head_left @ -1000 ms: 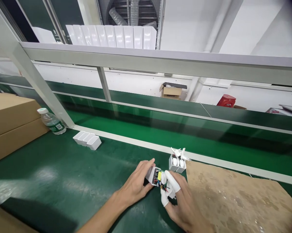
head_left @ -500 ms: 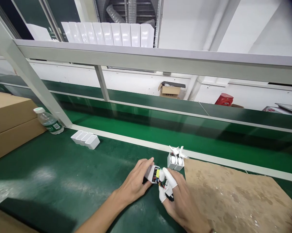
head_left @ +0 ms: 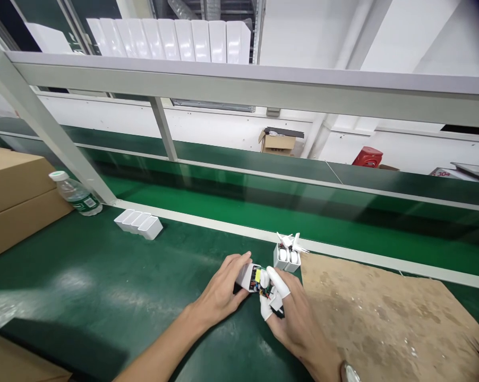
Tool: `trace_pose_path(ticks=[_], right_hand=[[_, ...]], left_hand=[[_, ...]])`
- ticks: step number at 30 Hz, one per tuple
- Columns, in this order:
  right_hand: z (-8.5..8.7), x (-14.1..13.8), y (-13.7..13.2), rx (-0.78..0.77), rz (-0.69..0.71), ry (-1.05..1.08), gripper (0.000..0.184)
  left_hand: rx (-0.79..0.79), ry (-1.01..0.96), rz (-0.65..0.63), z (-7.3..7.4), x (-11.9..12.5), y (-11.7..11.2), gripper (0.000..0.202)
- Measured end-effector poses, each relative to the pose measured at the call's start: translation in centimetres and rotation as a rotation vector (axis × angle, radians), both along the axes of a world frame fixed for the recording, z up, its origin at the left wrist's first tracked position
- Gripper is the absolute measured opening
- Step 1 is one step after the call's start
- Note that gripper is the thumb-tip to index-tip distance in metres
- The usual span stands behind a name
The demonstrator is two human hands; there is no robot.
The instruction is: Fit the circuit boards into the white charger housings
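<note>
My left hand (head_left: 224, 289) is closed around a white plastic housing (head_left: 245, 277), its open end facing right. A small circuit board (head_left: 259, 281) with a yellow part and coloured wires sits at that open end, partly inside. My right hand (head_left: 291, 313), with white covers on thumb and forefinger, grips the board's outer end and a white piece (head_left: 276, 300) joined to it. The fingers hide part of the board. Just beyond my right hand stand two filled white housings (head_left: 287, 260) with white parts sticking out of their tops.
Several white housings (head_left: 139, 224) stand in a row at left on the green table (head_left: 144, 276). Near them are a water bottle (head_left: 78, 195) and cardboard boxes (head_left: 20, 191). A cardboard sheet (head_left: 383, 318) lies at right. A metal frame bar (head_left: 239, 82) crosses above.
Both hands hold the housing and board almost as before, with the board seeming a little closer to the housing. The whole view has shifted slightly, so things appear higher.
</note>
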State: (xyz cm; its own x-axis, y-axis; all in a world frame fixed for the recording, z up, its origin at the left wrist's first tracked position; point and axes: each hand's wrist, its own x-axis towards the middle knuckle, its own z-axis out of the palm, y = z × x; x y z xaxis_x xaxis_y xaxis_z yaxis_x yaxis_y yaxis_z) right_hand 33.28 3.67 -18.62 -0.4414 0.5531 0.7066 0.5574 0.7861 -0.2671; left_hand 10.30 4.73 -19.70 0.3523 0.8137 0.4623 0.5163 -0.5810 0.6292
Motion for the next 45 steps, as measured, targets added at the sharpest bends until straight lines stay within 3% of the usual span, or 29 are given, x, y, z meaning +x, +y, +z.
trace_pose_path(ticks=[17,24,29,36,39,41,43,45], right_hand=[[0.3,0.0,0.4,-0.004,0.022,0.064,0.065],[-0.7,0.7,0.4,-0.040,0.030,0.010,0.067],[-0.5,0.5,0.5,-0.012,0.027,0.014,0.067],[0.4,0.4,0.6,-0.134,0.034,-0.027,0.054],[1.1,0.7,0.5,-0.216,0.103,0.026,0.057],[1.3,0.8,0.4,-0.271,0.111,0.077,0.051],[1.0,0.7,0.4,-0.286,0.088,0.111,0.039],[0.3,0.5,0.5,-0.293,0.067,0.089,0.040]], left_hand=[[0.016,0.031,0.024,0.1,0.4,-0.1,0.082],[0.023,0.041,0.027,0.0,0.6,0.0,0.079],[0.051,0.066,0.043,0.2,0.7,-0.1,0.078],[-0.123,0.027,-0.063,0.1,0.7,-0.5,0.079],[-0.264,-0.084,-0.105,-0.1,0.8,-0.6,0.080],[-0.282,-0.208,-0.090,0.0,0.8,-0.5,0.073],[-0.285,-0.329,-0.063,0.2,0.8,-0.3,0.065],[-0.351,-0.441,-0.055,0.5,0.6,-0.1,0.057]])
